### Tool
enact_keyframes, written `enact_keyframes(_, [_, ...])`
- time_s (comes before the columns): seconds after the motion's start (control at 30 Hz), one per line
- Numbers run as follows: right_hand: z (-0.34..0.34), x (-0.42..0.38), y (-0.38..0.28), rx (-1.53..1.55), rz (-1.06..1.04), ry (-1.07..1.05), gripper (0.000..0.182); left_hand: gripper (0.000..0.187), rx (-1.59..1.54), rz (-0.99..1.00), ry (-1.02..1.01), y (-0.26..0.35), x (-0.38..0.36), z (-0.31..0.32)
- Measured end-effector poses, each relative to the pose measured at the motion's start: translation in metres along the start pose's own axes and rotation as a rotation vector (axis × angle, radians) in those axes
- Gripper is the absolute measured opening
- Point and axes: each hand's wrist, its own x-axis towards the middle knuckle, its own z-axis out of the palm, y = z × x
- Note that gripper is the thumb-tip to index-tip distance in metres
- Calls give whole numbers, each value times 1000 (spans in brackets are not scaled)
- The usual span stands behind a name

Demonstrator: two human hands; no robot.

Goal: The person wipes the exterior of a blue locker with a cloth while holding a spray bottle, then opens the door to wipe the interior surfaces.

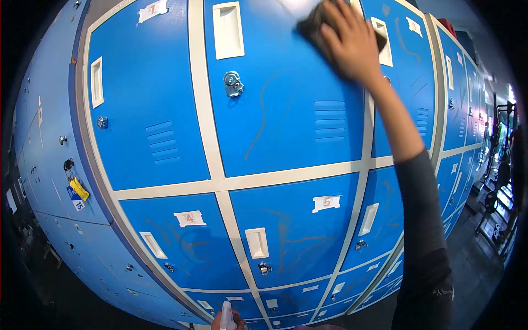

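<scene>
From my remote seat, I guide R hand (355,48), which holds the dark cloth (314,26) against the upper middle door (297,124). L hand (238,319) is closed around a white bottle (227,315), low in view. For good wiping, I should press the cloth flat, w/ overlapping strokes along the grey smear (263,110). Labels read "4" (190,219), "5" (326,203); key tag (78,204) reads "15". Sleeve logo (442,292) is too small, so brand n/a.
</scene>
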Motion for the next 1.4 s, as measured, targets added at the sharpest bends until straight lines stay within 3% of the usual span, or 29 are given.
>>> enact_keyframes(0.03, [-8,23,-4,-59,112,8,50,36,5,0,3,-7,-1,-1])
enact_keyframes(0.1, [10,54,25,-79,113,72,51,33,16,3,12,-28,-2,-3])
enact_keyframes(0.2, [17,61,18,-154,210,55,54,32,-201,-115,26,-9,-10,-4])
enact_keyframes(0.27, [3,42,-9,-101,145,13,57,34,-246,-128,37,-10,-13,-5])
enact_keyframes(0.33, [4,2,-29,-39,-64,50,58,34,-272,-121,61,-12,-13,-5])
enact_keyframes(0.5, [-62,-106,-115,283,-283,-435,68,35,-109,-80,31,-19,-11,-14])
enact_keyframes(0.6, [-74,-156,-139,422,-513,-559,65,34,-128,-152,62,-7,-9,-11])
enact_keyframes(0.67, [-69,-145,-138,426,-530,-520,62,32,-91,-128,44,-22,-6,-13])
enact_keyframes(0.73, [-62,-107,-125,372,-410,-480,62,31,-102,-124,41,-27,-5,-12])
enact_keyframes(0.93, [11,29,-75,253,-329,-19,62,32,-244,-119,33,3,-14,-5])
enact_keyframes(0.97, [-1,55,-80,321,-269,-60,53,34,-240,-118,23,7,-16,-6])
enact_keyframes(1.07, [23,97,-78,318,-273,-6,48,41,-236,-169,53,12,-19,-4])
enact_keyframes(1.27, [11,58,-104,241,-238,-45,47,50,-323,-313,127,-6,-19,-9])
enact_keyframes(1.33, [9,20,-114,215,-231,-59,58,50,-360,-340,131,-5,-21,-10])
enact_keyframes(1.4, [-12,-16,-127,271,-259,-100,49,50,-411,-323,119,-13,-23,-12])
